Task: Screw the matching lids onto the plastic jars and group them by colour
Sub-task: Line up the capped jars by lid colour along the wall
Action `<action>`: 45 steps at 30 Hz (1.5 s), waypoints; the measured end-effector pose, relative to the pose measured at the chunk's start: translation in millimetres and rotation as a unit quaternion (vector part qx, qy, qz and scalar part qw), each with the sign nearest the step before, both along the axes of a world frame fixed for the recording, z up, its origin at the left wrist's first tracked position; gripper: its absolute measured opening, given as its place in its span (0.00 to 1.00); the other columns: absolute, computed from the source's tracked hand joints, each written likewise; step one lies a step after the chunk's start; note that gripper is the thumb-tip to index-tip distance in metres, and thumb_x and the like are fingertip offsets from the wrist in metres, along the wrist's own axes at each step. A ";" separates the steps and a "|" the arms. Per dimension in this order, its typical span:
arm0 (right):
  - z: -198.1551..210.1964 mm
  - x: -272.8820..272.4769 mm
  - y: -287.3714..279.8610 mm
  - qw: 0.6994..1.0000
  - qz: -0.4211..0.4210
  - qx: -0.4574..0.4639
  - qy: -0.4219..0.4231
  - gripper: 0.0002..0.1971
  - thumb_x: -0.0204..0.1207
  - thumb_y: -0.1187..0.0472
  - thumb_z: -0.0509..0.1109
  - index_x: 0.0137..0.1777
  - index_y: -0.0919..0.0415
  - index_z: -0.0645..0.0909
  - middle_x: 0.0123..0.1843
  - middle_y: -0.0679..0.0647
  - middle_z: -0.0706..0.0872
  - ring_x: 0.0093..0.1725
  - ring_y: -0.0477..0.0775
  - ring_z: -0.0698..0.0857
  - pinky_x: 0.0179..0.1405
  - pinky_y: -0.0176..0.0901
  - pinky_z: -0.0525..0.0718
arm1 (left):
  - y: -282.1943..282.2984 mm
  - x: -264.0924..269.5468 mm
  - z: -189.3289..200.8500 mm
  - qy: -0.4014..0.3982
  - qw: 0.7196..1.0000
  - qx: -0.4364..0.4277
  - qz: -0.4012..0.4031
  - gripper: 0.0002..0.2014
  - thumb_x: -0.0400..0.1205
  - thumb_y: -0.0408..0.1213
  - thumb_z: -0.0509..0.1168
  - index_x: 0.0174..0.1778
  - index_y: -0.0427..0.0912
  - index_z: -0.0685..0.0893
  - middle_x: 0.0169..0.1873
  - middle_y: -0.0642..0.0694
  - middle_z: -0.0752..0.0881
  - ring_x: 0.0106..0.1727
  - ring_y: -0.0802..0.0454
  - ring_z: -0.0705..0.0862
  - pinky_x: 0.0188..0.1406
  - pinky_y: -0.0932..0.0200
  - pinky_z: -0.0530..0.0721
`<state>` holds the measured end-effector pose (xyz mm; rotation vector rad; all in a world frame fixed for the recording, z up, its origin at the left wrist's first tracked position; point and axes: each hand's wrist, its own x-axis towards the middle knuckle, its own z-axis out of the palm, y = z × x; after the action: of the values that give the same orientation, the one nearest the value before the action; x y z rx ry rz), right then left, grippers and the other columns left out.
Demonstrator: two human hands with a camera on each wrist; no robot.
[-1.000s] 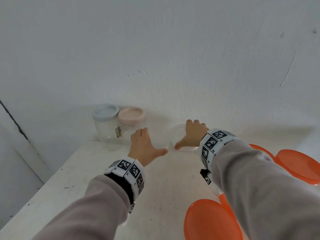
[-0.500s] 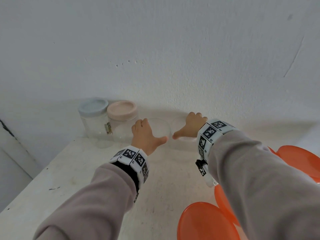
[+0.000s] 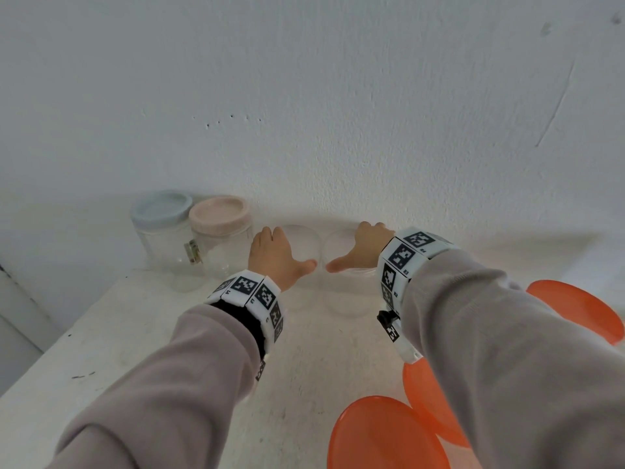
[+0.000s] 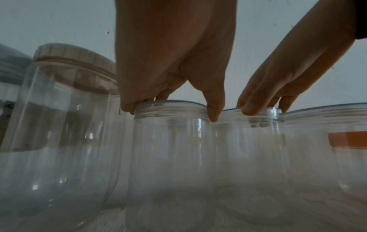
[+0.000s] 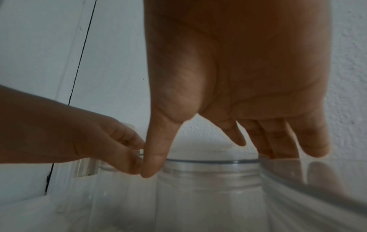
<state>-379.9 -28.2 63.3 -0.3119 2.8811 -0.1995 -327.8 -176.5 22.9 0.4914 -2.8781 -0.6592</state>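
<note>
Beside lidded jars [image 3: 194,238]; orange lids [image 3: 385,434] near.

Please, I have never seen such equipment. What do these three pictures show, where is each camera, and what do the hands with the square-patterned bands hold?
No machine here: a person wears three cameras. The head view looks down at both arms; the patterned wristbands carry the other two cameras, which look along each hand.

On the white table by the wall stand a clear plastic jar with a pale blue lid and one with a pale pink lid. Flat orange lids lie at the near right.

The left hand grips the threaded rim of a lidless clear plastic jar. The right hand grips the rim of the lidless jar beside it. Both jars seem to stand on the table.
</note>
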 end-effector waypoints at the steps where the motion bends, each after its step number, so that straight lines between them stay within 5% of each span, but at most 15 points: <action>1: 1.1 0.4 1.6 1.000 0.005 0.006 -0.003 0.50 0.61 0.31 0.76 0.75 0.61 0.66 0.61 0.57 0.77 0.58 0.58 0.80 0.55 0.49 0.80 | -0.3 -0.5 1.0 -0.004 1.000 -0.002 0.001 0.38 0.76 0.54 0.69 0.73 0.31 0.66 0.68 0.39 0.70 0.74 0.42 0.66 0.73 0.51 0.65; 4: 1.7 1.9 7.0 1.000 0.007 0.010 -0.016 0.48 0.60 0.31 0.77 0.74 0.61 0.69 0.55 0.54 0.78 0.53 0.56 0.80 0.53 0.47 0.81 | -0.3 -0.7 2.7 -0.024 1.000 -0.017 -0.003 0.38 0.76 0.52 0.70 0.73 0.31 0.65 0.69 0.39 0.69 0.75 0.42 0.65 0.75 0.51 0.65; 11: -2.3 6.9 3.8 1.000 -0.003 0.002 -0.002 0.53 0.63 0.28 0.73 0.78 0.65 0.62 0.71 0.60 0.75 0.68 0.61 0.78 0.70 0.57 0.74 | -3.7 -3.0 9.2 -0.053 0.998 -0.032 -0.025 0.35 0.75 0.45 0.71 0.73 0.32 0.66 0.71 0.39 0.70 0.73 0.43 0.67 0.73 0.51 0.67; 18: -3.4 12.1 2.1 1.000 0.004 -0.015 0.010 0.55 0.66 0.32 0.73 0.79 0.70 0.55 0.73 0.62 0.72 0.70 0.60 0.76 0.61 0.48 0.76 | -9.4 2.1 7.7 -0.037 0.998 -0.014 -0.053 0.39 0.78 0.42 0.70 0.80 0.32 0.59 0.79 0.40 0.63 0.80 0.45 0.62 0.78 0.54 0.61; 22: 17.6 12.3 18.9 0.999 0.024 -0.034 0.012 0.49 0.68 0.33 0.73 0.78 0.66 0.60 0.72 0.60 0.73 0.68 0.59 0.77 0.57 0.48 0.77 | -11.5 13.8 9.3 0.020 0.997 0.004 -0.079 0.39 0.78 0.41 0.71 0.81 0.35 0.59 0.79 0.42 0.63 0.80 0.47 0.61 0.78 0.57 0.58; 26: 43.1 22.3 49.3 0.997 0.059 -0.050 0.026 0.44 0.73 0.36 0.69 0.80 0.64 0.60 0.75 0.60 0.70 0.70 0.58 0.74 0.59 0.46 0.73 | -3.9 32.8 17.0 0.059 0.989 0.017 -0.132 0.34 0.80 0.41 0.69 0.80 0.39 0.63 0.78 0.46 0.66 0.79 0.50 0.63 0.77 0.60 0.58; 34: 50.6 92.4 124.8 0.990 0.125 -0.065 0.021 0.42 0.74 0.38 0.70 0.82 0.55 0.60 0.78 0.52 0.69 0.72 0.52 0.72 0.64 0.39 0.68 | 31.2 98.7 31.7 -0.022 0.955 0.073 -0.287 0.26 0.81 0.50 0.67 0.75 0.53 0.72 0.73 0.58 0.72 0.71 0.66 0.70 0.67 0.72 0.63; 39: 27.5 150.4 149.2 0.980 0.186 -0.044 -0.046 0.42 0.72 0.37 0.71 0.82 0.47 0.58 0.78 0.43 0.66 0.73 0.45 0.70 0.70 0.38 0.70 | 48.2 147.7 24.0 -0.166 0.914 0.099 -0.356 0.35 0.76 0.60 0.69 0.78 0.65 0.63 0.65 0.75 0.66 0.59 0.83 0.67 0.58 0.80 0.66; 42: 13.0 176.8 158.5 0.977 0.197 -0.028 -0.072 0.44 0.72 0.35 0.69 0.83 0.47 0.53 0.80 0.43 0.62 0.75 0.47 0.66 0.72 0.41 0.68 | 56.8 171.6 12.3 -0.197 0.907 0.085 -0.362 0.46 0.72 0.59 0.74 0.81 0.62 0.53 0.72 0.70 0.59 0.68 0.72 0.63 0.62 0.81 0.61; 45: 1.7 191.6 174.2 0.985 0.166 -0.015 -0.053 0.44 0.72 0.35 0.68 0.83 0.50 0.53 0.78 0.46 0.61 0.76 0.50 0.62 0.74 0.44 0.66 | 65.6 187.0 1.6 -0.181 0.909 0.086 -0.366 0.54 0.69 0.57 0.77 0.83 0.56 0.48 0.75 0.65 0.55 0.75 0.66 0.61 0.72 0.71 0.61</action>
<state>-188.3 146.0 65.0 -0.7528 2.6716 -0.1938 -140.8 -111.0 24.5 -0.5644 -3.3507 -1.0135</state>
